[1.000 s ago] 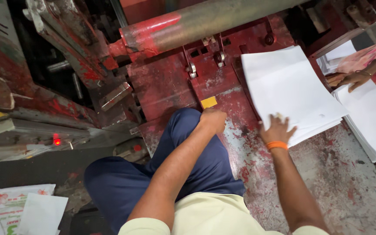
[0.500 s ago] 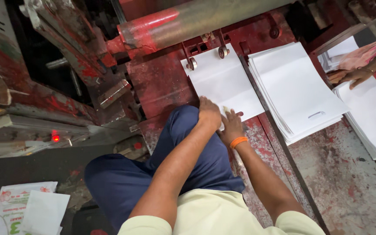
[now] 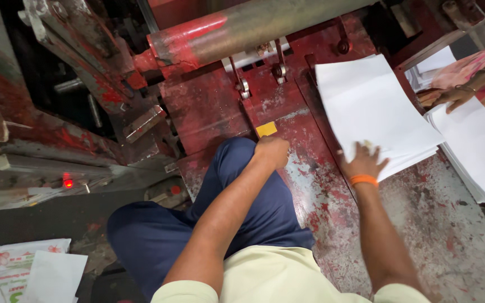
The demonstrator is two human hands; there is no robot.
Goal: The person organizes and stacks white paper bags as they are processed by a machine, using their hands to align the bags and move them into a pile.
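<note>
My left hand (image 3: 271,151) is closed in a fist and rests at my knee against the worn red machine bed (image 3: 214,112), just below a small yellow tab (image 3: 266,129). My right hand (image 3: 363,161), with an orange band at the wrist, lies with fingers spread on the near edge of a stack of white sheets (image 3: 371,104). No sheet lies on the bed under the grey and red roller (image 3: 254,25). Two small metal guides (image 3: 260,78) sit below the roller.
At the right, another person's hand (image 3: 449,96) with bangles rests by a second stack of white paper (image 3: 475,147). More sheets (image 3: 436,62) lie behind it. Dark machine parts and a small red light (image 3: 68,183) are at the left. A printed bag and paper (image 3: 32,272) lie on the floor.
Half a second ago a white sheet lay on the bed under the roller with both hands at its near edge. The sheet is gone from there, and my right hand has moved right onto the stack.
</note>
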